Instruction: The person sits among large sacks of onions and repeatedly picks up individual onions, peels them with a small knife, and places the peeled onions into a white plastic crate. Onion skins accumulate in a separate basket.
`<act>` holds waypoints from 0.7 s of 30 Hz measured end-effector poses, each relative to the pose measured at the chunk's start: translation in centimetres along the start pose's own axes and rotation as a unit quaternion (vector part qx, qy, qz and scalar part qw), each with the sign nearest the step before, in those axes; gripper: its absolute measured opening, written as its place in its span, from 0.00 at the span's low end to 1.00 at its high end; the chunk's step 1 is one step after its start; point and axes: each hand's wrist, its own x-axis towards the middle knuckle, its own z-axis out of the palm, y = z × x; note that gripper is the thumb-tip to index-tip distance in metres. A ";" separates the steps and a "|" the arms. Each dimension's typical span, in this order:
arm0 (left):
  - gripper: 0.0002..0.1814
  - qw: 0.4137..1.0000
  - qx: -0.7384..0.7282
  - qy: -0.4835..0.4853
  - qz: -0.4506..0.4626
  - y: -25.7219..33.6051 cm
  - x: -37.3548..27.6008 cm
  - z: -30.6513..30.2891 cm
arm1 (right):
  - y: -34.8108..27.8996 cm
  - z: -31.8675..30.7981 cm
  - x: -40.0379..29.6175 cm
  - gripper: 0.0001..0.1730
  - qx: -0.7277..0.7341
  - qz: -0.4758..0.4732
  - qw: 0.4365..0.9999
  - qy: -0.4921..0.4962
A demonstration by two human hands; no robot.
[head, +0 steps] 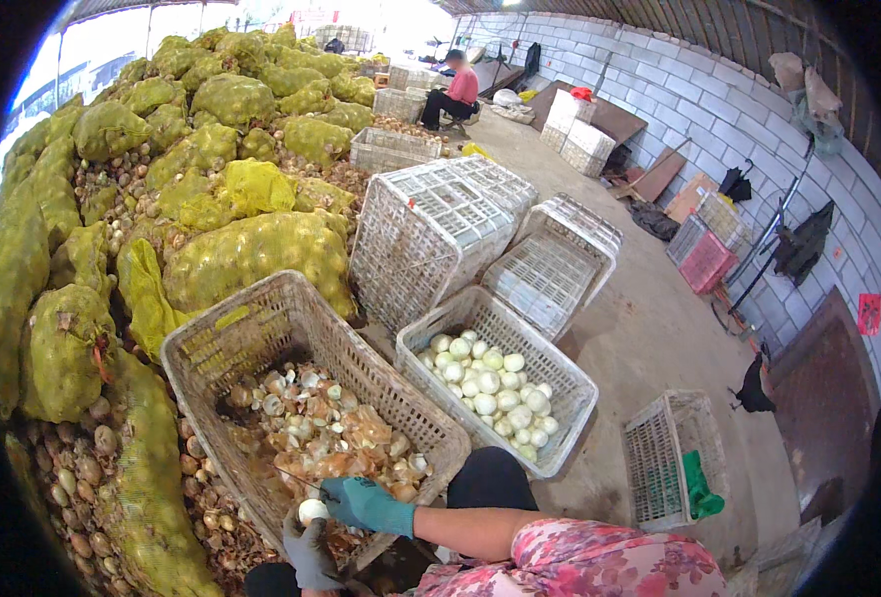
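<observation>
My left hand (312,548), in a grey glove, holds a peeled white onion (312,511) over the near end of a dirty plastic crate (418,407). My right hand (362,505), in a teal glove, is closed just beside the onion, on a thin blade-like tool (297,478) whose handle is hidden in the glove. Onion skins and cut ends (336,425) lie in the crate below. To its right, a second plastic crate (571,425) holds many peeled onions (487,383).
Yellow mesh sacks of onions (261,254) are piled at left, with loose onions (74,485) around them. Stacked white crates (425,231) stand ahead. At right is a crate (660,463) with a green cloth (700,485). A person (455,93) sits farther back.
</observation>
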 end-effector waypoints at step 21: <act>0.40 0.987 -0.109 -0.115 -0.039 3.9 -1.4 0.1 | 2.5 -1.5 4.0 0.14 -0.036 0.020 0.998 0.052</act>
